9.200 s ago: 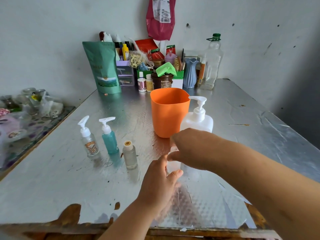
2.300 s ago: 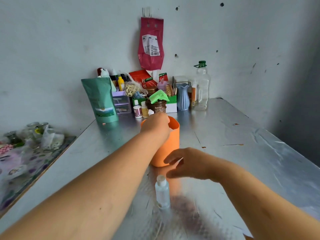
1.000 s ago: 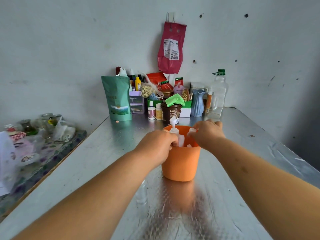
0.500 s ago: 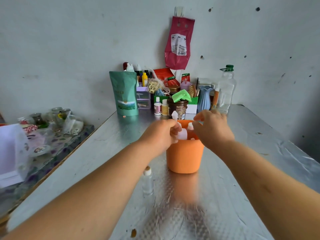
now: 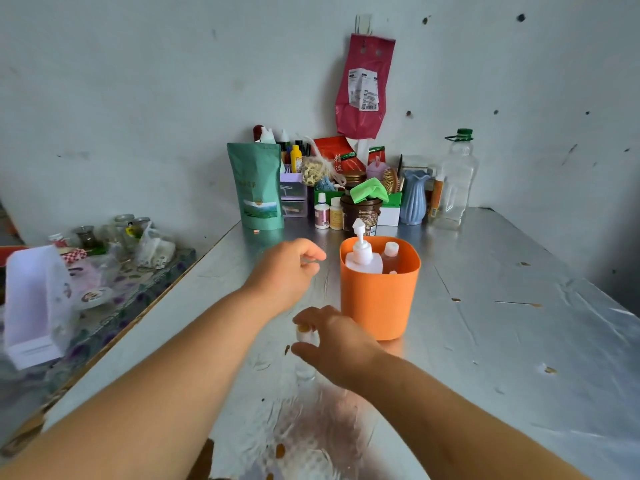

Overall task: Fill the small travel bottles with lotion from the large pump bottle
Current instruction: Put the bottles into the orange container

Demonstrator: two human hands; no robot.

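Observation:
An orange cup stands on the metal table. Inside it are the white pump bottle and a small bottle with a white cap. A small clear travel bottle with a white cap stands on the table just in front and left of the cup. My right hand curls round its top, thumb below and fingers above. My left hand hovers left of the cup, fingers loosely curled, holding nothing.
Along the back wall stand a green pouch, a brown jar, a blue vase and a tall clear bottle. A side table on the left carries glass jars and a white box.
Both hands have left the cup's rim. My right hand has dropped towards me onto the small clear bottle. My left hand has drawn back to the left of the cup.

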